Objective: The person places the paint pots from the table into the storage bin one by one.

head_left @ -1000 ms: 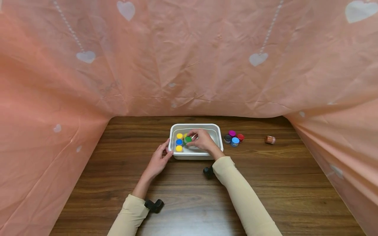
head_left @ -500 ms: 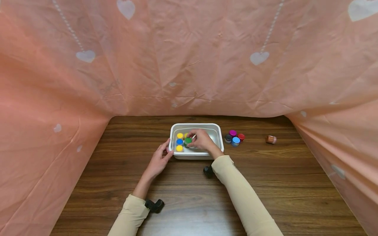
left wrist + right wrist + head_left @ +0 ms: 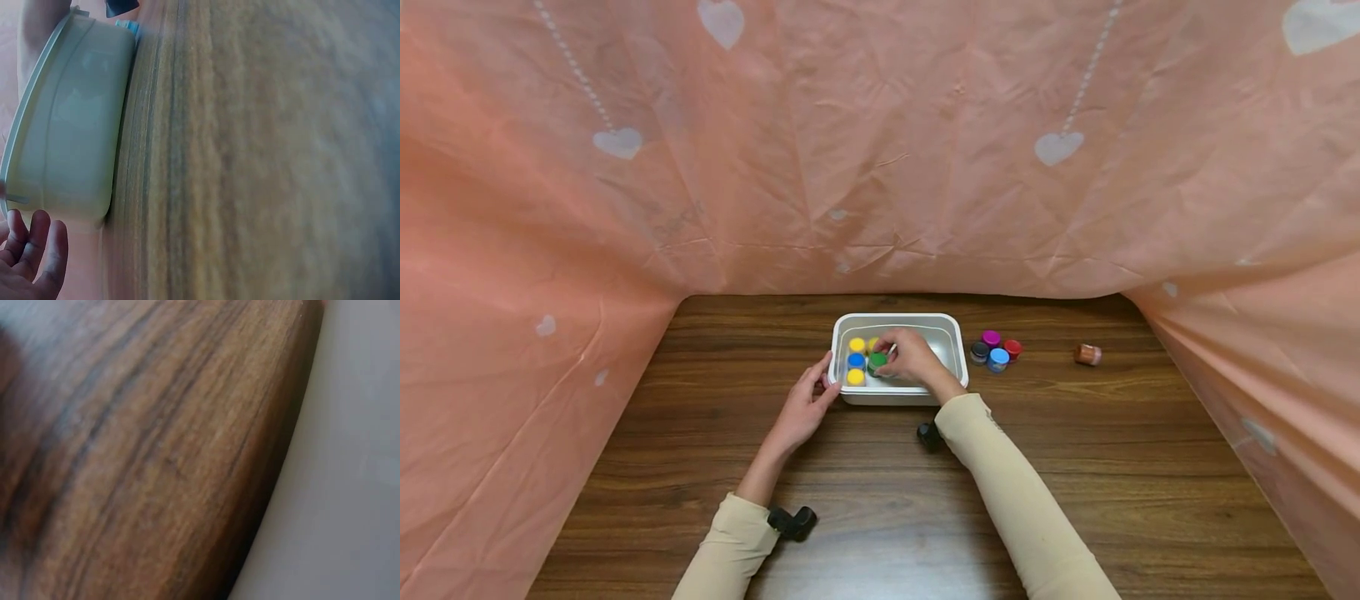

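We note right hand (image 3: 914,357) pinching green jar (image 3: 877,362) in the left half of the tub (image 3: 887,399), probably keeping it upright; left hand (image 3: 802,407) spread at tub's left end, presumably steadying it.

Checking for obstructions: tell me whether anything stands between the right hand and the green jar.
Nothing visible does: the right hand pinches the green jar inside the white tray. The tray's blue jar sits on the side away from the hand.

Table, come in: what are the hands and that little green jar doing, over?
Right hand pinches green-lidded jar inside white tub. Left hand rests at the tub's near left corner. Blue-lidded jar sits close on the left.
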Demonstrator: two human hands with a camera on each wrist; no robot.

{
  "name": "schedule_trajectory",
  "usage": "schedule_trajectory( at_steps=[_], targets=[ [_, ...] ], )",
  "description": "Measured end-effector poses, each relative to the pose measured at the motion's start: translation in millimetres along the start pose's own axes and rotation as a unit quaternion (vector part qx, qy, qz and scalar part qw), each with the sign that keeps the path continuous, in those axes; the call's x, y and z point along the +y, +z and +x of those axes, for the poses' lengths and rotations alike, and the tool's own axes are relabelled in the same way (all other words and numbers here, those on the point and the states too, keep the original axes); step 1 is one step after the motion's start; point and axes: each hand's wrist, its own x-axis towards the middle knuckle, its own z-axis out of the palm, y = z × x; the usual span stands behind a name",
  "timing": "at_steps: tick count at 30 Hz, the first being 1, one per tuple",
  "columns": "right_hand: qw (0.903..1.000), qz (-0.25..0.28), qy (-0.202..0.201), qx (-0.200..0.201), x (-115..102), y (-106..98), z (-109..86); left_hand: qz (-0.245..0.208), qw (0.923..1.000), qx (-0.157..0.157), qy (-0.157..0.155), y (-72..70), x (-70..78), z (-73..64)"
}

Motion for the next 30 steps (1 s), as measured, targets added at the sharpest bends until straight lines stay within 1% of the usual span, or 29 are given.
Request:
schedule_trajectory(
  at_steps=[5, 8, 11, 16, 19, 23, 30],
  targets=[
    [0.9998, -0.016, -0.012, 0.0, 0.8, 1.3, -1.9, 0.004, 1.0, -0.004, -0.001, 0.2, 0.6, -0.8],
    [0.9997, -0.018, -0.016, -0.005, 1.5, 2.0, -2.3, 0.006, 1.0, -0.001, 0.003, 1.1, 0.0, -1.6],
    [0.9997, -0.018, -0.013, -0.005, 2.5, 2.0, -3.1, 0.003, 1.0, 0.001, 0.008, 2.5, 0.1, -1.7],
    [0.9999, -0.016, -0.002, -0.005, 2.8, 1.4, -3.2, 0.002, 1.0, -0.007, 0.006, 3.3, 0.4, -1.1],
    [0.9999, -0.01, 0.002, -0.01, 1.1, 1.4, -1.9, 0.001, 1.0, -0.005, 0.005, 2.1, 0.6, -0.7],
    [0.9999, -0.007, 0.001, -0.01, -1.6, 2.0, 0.3, -0.002, 1.0, -0.003, 0.005, -0.2, 0.4, -0.6],
    [1.0, -0.005, -0.004, -0.006, -0.5, 1.5, -0.3, 0.003, 1.0, 0.0, -0.003, 1.8, -0.8, 0.4]
  ],
)
